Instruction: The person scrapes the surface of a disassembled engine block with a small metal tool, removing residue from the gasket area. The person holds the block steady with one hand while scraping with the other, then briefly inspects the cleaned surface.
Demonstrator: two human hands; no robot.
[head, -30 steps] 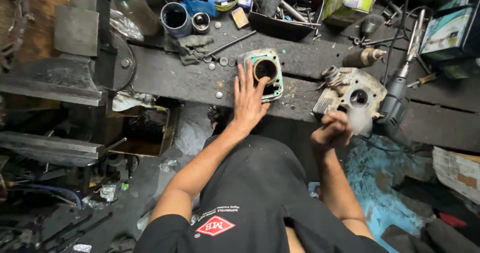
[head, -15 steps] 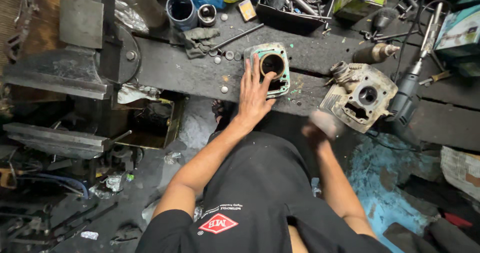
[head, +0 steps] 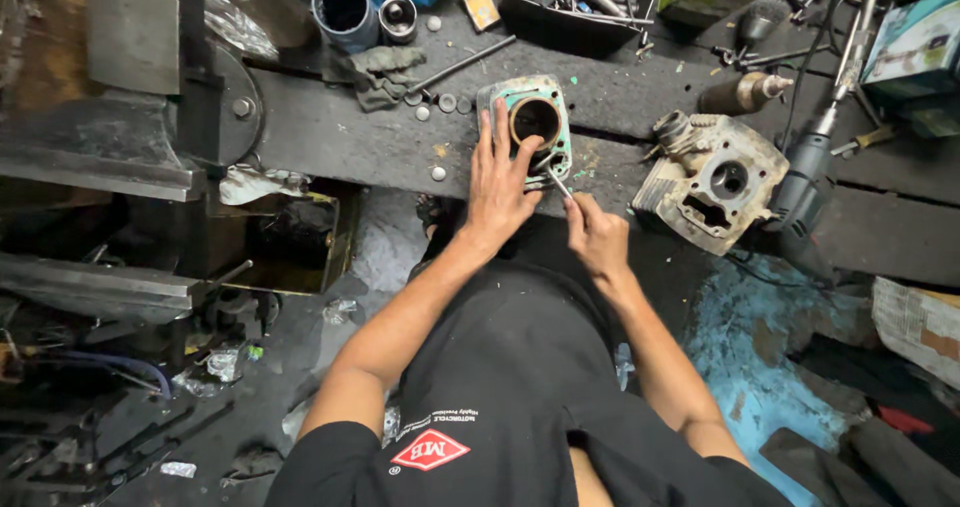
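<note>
An engine cylinder block (head: 530, 117) with a green gasket face and a round bore lies on the dark workbench (head: 330, 137). My left hand (head: 500, 177) rests flat on its near left side, fingers spread, holding it down. My right hand (head: 595, 235) grips a thin metal tool (head: 556, 182) whose tip touches the block's near edge.
A dirty cylinder head (head: 715, 182) sits to the right, beside a power drill (head: 810, 182). A blue cylindrical sleeve (head: 345, 12), a piston (head: 398, 17), a rag (head: 380, 72), loose washers and a black tray of tools (head: 575, 7) lie at the back. A metal vise structure (head: 130, 117) stands left.
My right hand left the cylinder head, moved left and now holds a thin tool against the cylinder block. My left hand stayed on the block.
</note>
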